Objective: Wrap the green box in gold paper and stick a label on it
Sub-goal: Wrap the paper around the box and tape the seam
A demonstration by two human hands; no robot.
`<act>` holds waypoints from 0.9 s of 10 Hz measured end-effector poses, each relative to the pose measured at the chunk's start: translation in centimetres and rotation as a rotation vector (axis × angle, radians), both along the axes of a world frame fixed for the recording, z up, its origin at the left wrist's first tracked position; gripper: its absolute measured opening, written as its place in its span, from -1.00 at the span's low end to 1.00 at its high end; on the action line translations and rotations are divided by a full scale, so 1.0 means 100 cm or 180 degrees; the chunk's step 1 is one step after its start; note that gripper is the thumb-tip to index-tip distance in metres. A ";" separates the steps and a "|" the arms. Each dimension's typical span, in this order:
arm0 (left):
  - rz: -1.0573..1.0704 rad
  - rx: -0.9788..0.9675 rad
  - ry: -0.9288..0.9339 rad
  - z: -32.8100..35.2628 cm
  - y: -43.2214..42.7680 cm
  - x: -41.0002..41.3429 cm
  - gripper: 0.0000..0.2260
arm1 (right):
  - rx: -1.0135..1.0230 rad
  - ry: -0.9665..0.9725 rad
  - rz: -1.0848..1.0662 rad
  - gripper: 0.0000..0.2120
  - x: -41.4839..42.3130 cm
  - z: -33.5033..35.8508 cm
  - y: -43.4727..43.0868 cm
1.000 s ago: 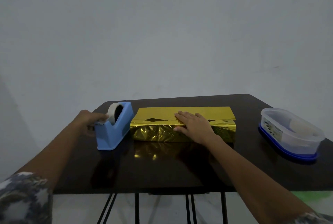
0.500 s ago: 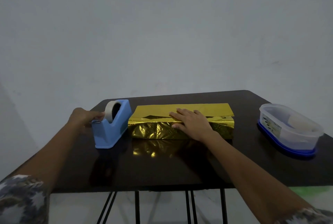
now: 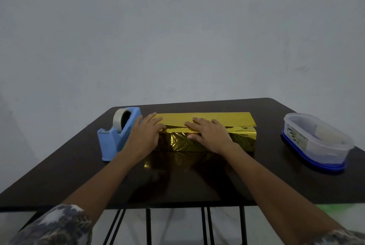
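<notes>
The box is covered in gold paper [image 3: 242, 139] and lies across the middle of the dark table [image 3: 65, 173]; no green shows. A flat flap of the paper lies along its top far side, over a dark gap at the seam. My right hand [image 3: 209, 134] rests flat on the top near the middle, fingers straight over the seam. Over at the box's left end, my left hand [image 3: 145, 133] lies with its fingers stretched onto the paper. Whether a piece of tape is under those fingers I cannot tell. No label is in sight.
A blue tape dispenser [image 3: 110, 143] with a roll of tape stands just left of the box, touching my left wrist side. A clear plastic container [image 3: 316, 143] on a blue lid stands at the right edge of the table. A pale wall rises behind.
My left hand has left the tape dispenser's cutter end and moved right onto the left end of the gold-wrapped box. My right hand has stayed flat on the box.
</notes>
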State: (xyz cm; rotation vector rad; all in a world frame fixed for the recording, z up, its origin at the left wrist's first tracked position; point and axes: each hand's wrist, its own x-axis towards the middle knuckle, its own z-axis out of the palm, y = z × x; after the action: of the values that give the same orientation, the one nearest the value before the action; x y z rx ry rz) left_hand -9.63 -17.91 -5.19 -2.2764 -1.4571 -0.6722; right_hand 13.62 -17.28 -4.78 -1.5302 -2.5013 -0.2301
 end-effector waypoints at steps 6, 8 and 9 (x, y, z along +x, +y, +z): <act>0.1379 0.0480 -0.0866 0.050 -0.046 -0.052 -0.72 | -0.0007 -0.0015 -0.0020 -0.48 0.002 -0.002 0.003; 0.2170 -0.1957 -0.2169 0.070 -0.025 -0.088 -0.67 | -0.0011 -0.0040 -0.0020 -0.48 -0.001 -0.003 0.003; 0.1865 -0.2253 -0.2816 0.072 -0.021 -0.081 -0.73 | -0.0001 -0.0016 -0.0016 -0.48 0.000 -0.003 0.004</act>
State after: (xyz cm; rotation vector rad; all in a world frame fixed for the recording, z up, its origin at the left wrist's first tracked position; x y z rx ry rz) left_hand -17.71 -20.06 2.05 -1.7864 -3.0109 -1.1670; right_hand 13.61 -16.91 -5.11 -1.5382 -2.5018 -0.2346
